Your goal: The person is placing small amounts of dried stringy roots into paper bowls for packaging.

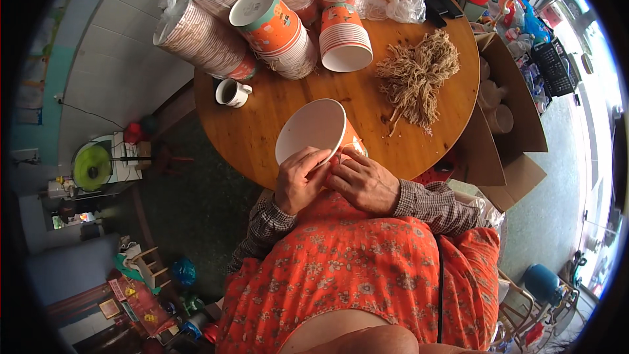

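Observation:
I hold an orange paper bowl with a white inside over the near edge of the round wooden table, its mouth tilted toward me. My left hand grips the bowl's near rim. My right hand touches the rim and side just to the right, fingers bent. A bundle of tan string pieces lies on the table to the right of the bowl.
Stacks of orange paper bowls, some in plastic sleeves, lie at the table's far side. A white mug stands at the left. Crumpled plastic bags are at the back. An open cardboard box stands to the right.

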